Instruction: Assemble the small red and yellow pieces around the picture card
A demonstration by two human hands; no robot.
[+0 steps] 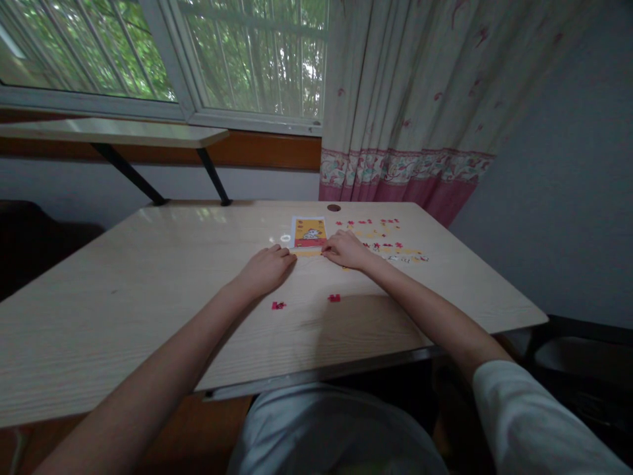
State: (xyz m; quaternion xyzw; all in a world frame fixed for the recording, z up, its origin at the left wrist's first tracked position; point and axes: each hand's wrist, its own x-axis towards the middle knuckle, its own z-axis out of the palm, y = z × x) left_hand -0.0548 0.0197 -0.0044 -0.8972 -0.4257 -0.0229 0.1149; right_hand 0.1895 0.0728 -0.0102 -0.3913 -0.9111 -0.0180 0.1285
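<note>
A narrow yellow strip of joined jigsaw puzzle pieces (307, 252) lies on the table just below a picture card (310, 232) with a white animal on yellow and red. My left hand (270, 267) rests at the strip's left end, its fingers closed together against it. At the right end, my right hand (346, 249) pinches a puzzle piece between thumb and fingers; the piece is mostly hidden. Two red puzzle pieces lie apart nearer to me, one on the left (278, 305) and one on the right (335, 298).
Several loose red, yellow and white puzzle pieces (390, 245) lie in rows right of the card, partly behind my right hand. A raised shelf (148, 132) stands on dark legs at the back left. A round cable hole (333, 208) sits near the back edge, before the curtain (395, 132).
</note>
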